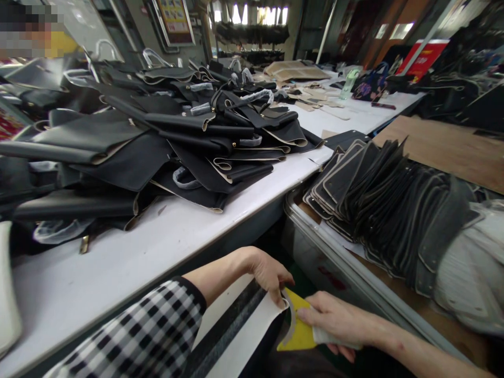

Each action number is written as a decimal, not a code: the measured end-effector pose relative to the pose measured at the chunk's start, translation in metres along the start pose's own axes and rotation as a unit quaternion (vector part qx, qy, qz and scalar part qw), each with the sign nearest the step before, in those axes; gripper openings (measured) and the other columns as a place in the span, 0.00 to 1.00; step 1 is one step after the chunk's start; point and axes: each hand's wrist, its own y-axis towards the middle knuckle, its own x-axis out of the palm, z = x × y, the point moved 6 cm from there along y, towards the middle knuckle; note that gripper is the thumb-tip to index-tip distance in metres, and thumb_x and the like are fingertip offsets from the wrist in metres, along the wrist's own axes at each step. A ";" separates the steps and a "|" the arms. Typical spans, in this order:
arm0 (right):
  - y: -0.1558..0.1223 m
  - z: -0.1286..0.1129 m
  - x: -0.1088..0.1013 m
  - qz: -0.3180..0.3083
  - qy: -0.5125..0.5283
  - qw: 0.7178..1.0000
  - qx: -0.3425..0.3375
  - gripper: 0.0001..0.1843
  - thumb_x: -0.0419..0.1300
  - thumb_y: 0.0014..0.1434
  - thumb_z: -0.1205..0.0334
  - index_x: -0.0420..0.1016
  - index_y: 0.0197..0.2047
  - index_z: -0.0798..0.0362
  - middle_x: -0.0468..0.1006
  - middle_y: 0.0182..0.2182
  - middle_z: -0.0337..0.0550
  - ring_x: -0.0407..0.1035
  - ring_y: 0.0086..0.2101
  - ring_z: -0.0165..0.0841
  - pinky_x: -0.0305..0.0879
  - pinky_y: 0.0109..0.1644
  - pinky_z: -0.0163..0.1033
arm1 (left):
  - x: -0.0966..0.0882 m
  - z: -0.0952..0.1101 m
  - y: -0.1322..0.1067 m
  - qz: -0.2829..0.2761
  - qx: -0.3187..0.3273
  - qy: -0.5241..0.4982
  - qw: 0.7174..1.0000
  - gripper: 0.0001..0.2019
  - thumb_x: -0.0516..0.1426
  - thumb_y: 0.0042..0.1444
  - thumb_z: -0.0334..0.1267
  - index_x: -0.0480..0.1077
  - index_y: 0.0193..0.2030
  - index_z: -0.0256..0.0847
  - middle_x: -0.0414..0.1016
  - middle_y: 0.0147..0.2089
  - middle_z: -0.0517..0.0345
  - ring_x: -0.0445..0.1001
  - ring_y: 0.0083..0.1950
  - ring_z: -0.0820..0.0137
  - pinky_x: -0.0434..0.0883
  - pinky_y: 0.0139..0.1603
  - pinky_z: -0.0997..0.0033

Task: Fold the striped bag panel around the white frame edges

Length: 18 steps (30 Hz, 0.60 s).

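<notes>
My left hand [271,274] pinches the far end of a leather panel [244,310]. The panel's pale side with a broad dark stripe faces up, and its end curls over beneath my fingers. Closed in my right hand [334,317] is a flat yellow piece [301,323] with a curved grey edge and a whitish part under my palm; I cannot tell its exact kind. That grey edge lies right beside the curled panel end; whether they touch is unclear. The near part of the panel runs out of view at the bottom.
Black leather bag pieces [137,157] with wrapped handles are heaped on the white table [189,226]. To the right, a bin [299,210] bears a row of black flaps [386,194]. A green bottle [349,84] stands farther back. Part of another person shows at upper left.
</notes>
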 end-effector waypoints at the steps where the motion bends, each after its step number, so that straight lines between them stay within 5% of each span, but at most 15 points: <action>1: 0.000 0.000 0.001 0.002 0.000 1.000 0.002 0.22 0.47 0.66 0.43 0.68 0.34 0.53 0.70 0.15 0.35 0.60 0.09 0.26 0.53 0.08 0.25 | 0.000 0.000 0.000 0.000 0.005 0.005 1.000 0.46 0.61 0.46 0.39 0.48 0.71 0.26 0.67 0.64 0.39 0.69 0.62 0.55 0.68 0.60 0.62; 18: 0.006 -0.003 0.030 0.059 0.086 0.993 0.051 0.31 0.47 0.63 0.32 0.68 0.38 0.54 0.70 0.12 0.36 0.59 0.07 0.27 0.54 0.08 0.26 | -0.003 0.007 -0.011 0.030 0.061 0.081 0.994 0.37 0.59 0.50 0.31 0.57 0.67 0.21 0.71 0.60 0.37 0.72 0.59 0.53 0.68 0.59 0.63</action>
